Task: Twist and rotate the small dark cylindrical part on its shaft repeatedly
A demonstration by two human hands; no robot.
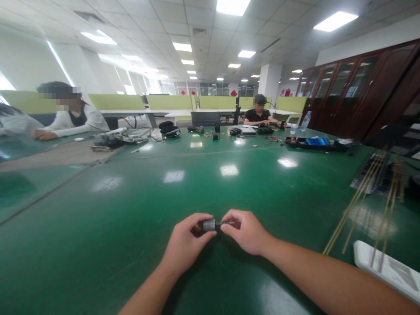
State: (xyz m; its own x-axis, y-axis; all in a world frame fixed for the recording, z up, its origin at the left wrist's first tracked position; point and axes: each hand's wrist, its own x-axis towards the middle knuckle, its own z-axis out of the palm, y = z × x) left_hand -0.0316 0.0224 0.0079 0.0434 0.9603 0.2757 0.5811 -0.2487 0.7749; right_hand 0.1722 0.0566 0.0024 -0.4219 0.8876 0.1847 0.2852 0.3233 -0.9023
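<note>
Low over the green table (131,210), my left hand (185,240) grips a small grey metal cylinder (209,225) between thumb and fingers. From the cylinder's right end a thin, dark metal rod (219,223) runs toward my right hand (246,232). The thumb and fingertips of that hand pinch the rod, whose tip shows past the thumb. Whether rod and cylinder are one piece I cannot tell. Both hands are close together, with the parts lying roughly level between them.
Several thin brass-coloured rods (356,201) and a white tray-like object (383,267) lie at the right. Farther back are a black tray (315,146) with blue items, a water bottle (305,121) and electronic parts (121,138). People sit at the far side and left.
</note>
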